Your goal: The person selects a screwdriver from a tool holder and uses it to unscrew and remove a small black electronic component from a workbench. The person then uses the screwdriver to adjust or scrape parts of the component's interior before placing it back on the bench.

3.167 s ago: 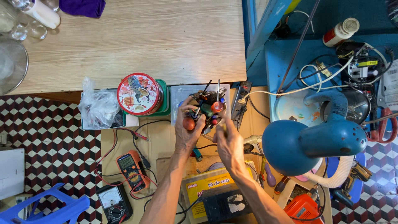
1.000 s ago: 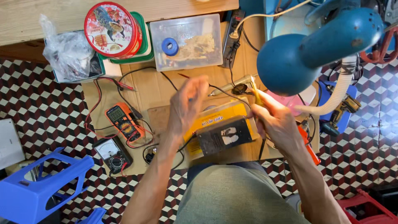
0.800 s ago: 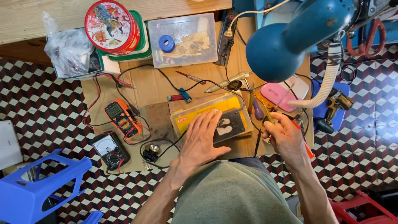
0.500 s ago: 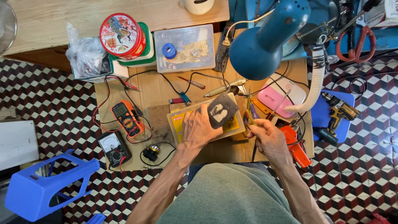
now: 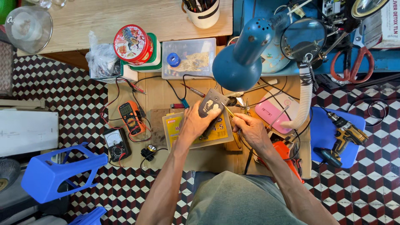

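My left hand [image 5: 196, 123] grips a small dark metal part with a flat plate [image 5: 211, 103], tilted up above a yellow box [image 5: 220, 129] on the low wooden workbench [image 5: 162, 93]. My right hand [image 5: 249, 129] pinches a thin yellow-handled tool [image 5: 228, 111], whose tip points at the right edge of the part. Both hands meet under the blue desk lamp [image 5: 238, 64].
An orange multimeter [image 5: 130, 117] and a black analogue meter [image 5: 116, 143] lie left on the bench, with red and black leads. A clear plastic box [image 5: 189, 58], round tins [image 5: 135, 43], a pink case [image 5: 275, 112], a cordless drill [image 5: 341, 137], red scissors [image 5: 354, 62] and a blue stool [image 5: 58, 171] surround it.
My left hand picked the dark part off the yellow box and lifted it toward the lamp. My right hand brought the thin tool up to it. The view shifted down the bench.
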